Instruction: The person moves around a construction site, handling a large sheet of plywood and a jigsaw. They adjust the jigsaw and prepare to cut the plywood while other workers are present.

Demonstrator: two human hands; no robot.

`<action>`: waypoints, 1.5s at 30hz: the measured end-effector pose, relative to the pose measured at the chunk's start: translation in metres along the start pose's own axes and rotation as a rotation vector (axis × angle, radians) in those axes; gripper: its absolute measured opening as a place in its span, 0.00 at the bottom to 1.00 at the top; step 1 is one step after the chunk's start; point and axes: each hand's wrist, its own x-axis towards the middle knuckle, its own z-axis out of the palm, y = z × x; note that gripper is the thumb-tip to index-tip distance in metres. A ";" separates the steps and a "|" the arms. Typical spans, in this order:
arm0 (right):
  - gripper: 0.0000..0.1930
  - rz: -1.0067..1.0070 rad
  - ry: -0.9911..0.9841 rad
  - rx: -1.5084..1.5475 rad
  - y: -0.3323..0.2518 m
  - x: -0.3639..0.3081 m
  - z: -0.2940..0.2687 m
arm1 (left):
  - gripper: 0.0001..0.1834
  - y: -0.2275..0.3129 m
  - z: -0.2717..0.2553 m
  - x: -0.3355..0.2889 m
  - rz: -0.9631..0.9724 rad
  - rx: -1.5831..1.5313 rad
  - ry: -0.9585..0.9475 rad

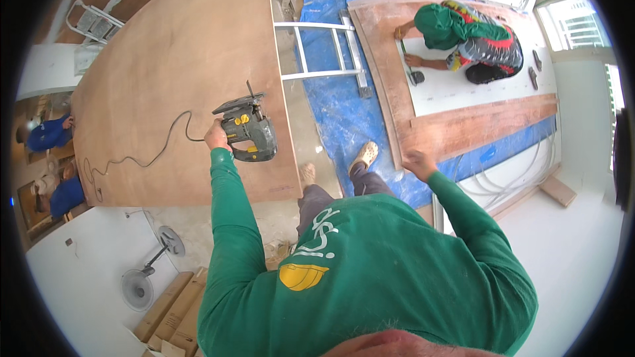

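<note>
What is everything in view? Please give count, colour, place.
Sheet: 1, brown, left
Jigsaw: 1, black-yellow, over sheet
Cord: 1, dark, over sheet
Ladder: 1, white, upper centre
Tarp: 1+, blue, floor
Worker: 1, green headwear, upper right
Board: 1, white, under worker
Strips: several, brown, beside board
Fan: 1, grey, lower left
Boxes: several, brown, lower left
People: 2, blue, far left
Window: 1, bright, upper right
Shoes: 2, beige, centre
Shirt: 1, green, bottom
Left hand: 1, bare, against jigsaw
Right hand: 1, bare, near strips

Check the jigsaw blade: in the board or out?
Out. The blade shows bare from the base plate of the jigsaw to its tip, with the board visible beneath.
</note>
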 end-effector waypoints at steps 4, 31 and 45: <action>0.29 0.213 0.116 0.126 0.110 -0.028 -0.097 | 0.22 0.003 0.026 0.022 0.055 0.067 0.126; 0.26 -0.011 -0.082 -0.274 -0.236 0.317 -0.319 | 0.30 0.109 0.168 0.230 -0.010 0.553 0.301; 0.22 -0.370 0.042 -0.346 -0.414 0.636 -0.485 | 0.23 0.079 0.161 0.244 0.128 0.816 0.380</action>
